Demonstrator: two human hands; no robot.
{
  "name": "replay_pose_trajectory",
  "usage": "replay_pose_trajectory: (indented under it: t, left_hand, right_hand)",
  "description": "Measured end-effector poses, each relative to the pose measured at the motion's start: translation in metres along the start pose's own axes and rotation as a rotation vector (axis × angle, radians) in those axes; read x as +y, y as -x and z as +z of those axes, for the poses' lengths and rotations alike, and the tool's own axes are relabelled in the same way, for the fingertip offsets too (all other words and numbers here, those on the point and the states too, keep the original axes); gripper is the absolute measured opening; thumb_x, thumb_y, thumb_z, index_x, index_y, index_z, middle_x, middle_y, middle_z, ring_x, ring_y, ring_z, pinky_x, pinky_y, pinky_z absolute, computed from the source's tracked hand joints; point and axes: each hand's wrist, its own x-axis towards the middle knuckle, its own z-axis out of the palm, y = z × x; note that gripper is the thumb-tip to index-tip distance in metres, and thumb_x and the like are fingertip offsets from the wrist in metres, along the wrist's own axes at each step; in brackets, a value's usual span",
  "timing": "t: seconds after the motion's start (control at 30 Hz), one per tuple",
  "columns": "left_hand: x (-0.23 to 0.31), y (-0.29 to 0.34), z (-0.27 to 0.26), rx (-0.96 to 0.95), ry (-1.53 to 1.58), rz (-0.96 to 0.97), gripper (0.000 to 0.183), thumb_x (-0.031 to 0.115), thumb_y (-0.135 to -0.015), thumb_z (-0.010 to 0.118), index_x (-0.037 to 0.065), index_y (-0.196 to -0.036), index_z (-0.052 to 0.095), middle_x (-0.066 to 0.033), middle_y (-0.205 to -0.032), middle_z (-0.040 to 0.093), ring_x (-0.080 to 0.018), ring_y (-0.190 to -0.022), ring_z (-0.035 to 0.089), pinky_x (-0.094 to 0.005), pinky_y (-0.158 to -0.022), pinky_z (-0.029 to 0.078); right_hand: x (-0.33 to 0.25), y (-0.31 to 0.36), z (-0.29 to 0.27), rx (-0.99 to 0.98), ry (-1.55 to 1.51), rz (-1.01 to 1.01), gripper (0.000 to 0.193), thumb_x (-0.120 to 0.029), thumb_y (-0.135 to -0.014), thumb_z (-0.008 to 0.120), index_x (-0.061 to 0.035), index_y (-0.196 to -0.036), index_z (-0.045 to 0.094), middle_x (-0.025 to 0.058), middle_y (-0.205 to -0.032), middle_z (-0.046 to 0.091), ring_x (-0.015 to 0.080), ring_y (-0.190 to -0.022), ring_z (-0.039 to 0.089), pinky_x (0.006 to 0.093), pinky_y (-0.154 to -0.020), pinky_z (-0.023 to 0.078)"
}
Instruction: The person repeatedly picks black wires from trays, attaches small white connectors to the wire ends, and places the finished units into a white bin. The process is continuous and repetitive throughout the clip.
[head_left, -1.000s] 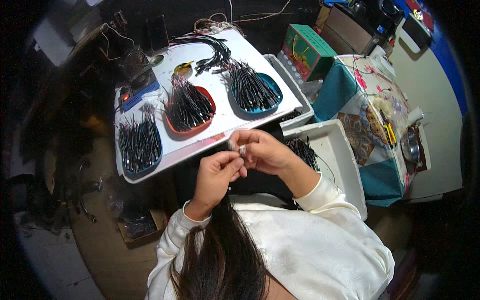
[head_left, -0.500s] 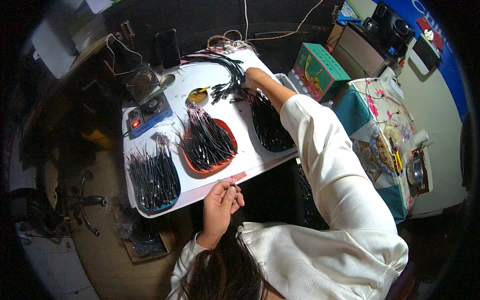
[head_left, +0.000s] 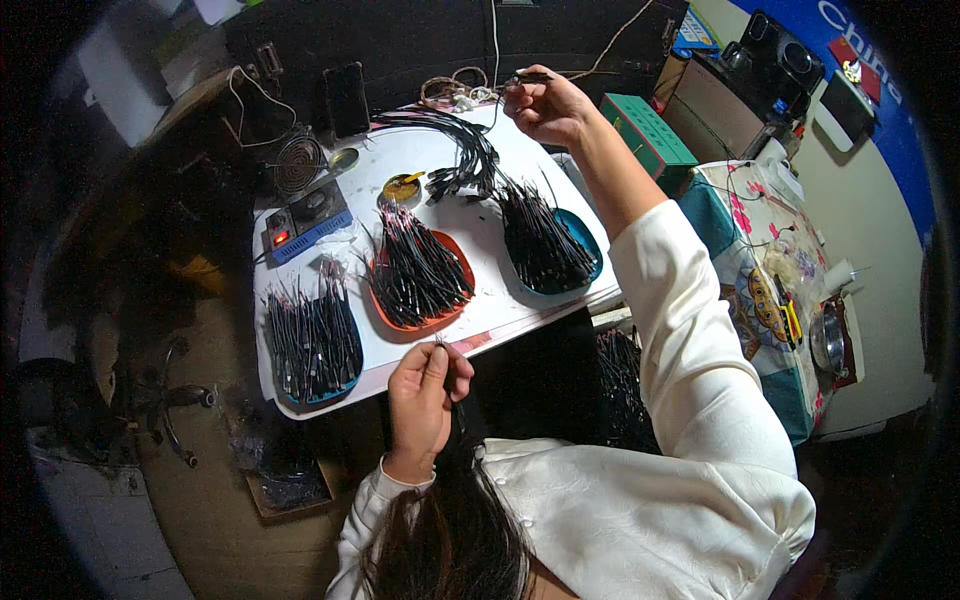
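Above the table's far edge, my right hand (head_left: 545, 108) is closed on a black cable with a dark plug end (head_left: 534, 77). Its thin cord runs down toward a loose bunch of black cables (head_left: 455, 140) on the white table (head_left: 400, 375). Close to the near edge, my left hand (head_left: 422, 405) pinches a cable (head_left: 440, 344); fine wire ends poke above the fingertips, while most of it is hidden. Black cables with bare ends fill a teal tray (head_left: 588, 243) at right, an orange tray (head_left: 464, 262) in the middle and a blue tray (head_left: 335, 393) at left.
A blue device with a red light (head_left: 310, 240) stands behind the left tray. Near it are a small tin with a yellow tool (head_left: 402, 190), a fan (head_left: 298, 163) and a phone (head_left: 346, 100). At right are a green box (head_left: 650, 140) and a cloth-covered side table (head_left: 735, 190).
My right hand has lifted from beside the loose bunch, up past the far edge, drawing a black cable along. My left hand has shifted slightly left, still pinching.
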Motion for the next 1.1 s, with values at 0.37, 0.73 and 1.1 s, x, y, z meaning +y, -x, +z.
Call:
replay_pose_trajectory:
  t: [0.37,0.73,1.1]
  left_hand:
    - [0.043,-0.04,0.049,-0.309,0.201,0.042,0.019,0.017,-0.101,0.044,0.001,-0.098,0.054,-0.0211,-0.122,0.056,-0.0333,-0.106,0.062,-0.0404,-0.088,0.055]
    - [0.054,-0.012,0.08,-0.41,-0.126,0.398,0.015,0.012,-0.1,0.046,0.001,-0.096,0.055,-0.0119,-0.092,0.063,-0.0059,-0.06,0.042,-0.0192,-0.053,0.035]
    - [0.024,0.055,0.067,-0.616,-0.017,0.107,0.02,0.015,-0.099,0.048,-0.001,-0.092,0.055,-0.017,-0.09,0.062,-0.0054,-0.058,0.04,-0.017,-0.052,0.031]
  right_hand:
    - [0.185,0.244,0.024,-0.403,1.021,-0.391,0.014,-0.012,-0.086,0.057,-0.001,-0.084,0.048,0.0069,-0.066,0.051,0.0125,-0.057,0.041,0.0295,-0.054,0.04]
    - [0.275,0.267,-0.058,-0.279,1.543,-0.403,0.018,-0.017,-0.087,0.063,-0.0021,-0.096,0.059,0.0141,-0.083,0.06,0.03,-0.075,0.061,0.0385,-0.066,0.05]
    - [0.16,0.249,0.02,-0.452,0.137,-0.353,0.017,-0.01,-0.09,0.065,0.0023,-0.102,0.063,0.0056,-0.089,0.065,0.0071,-0.074,0.057,0.0205,-0.065,0.048]
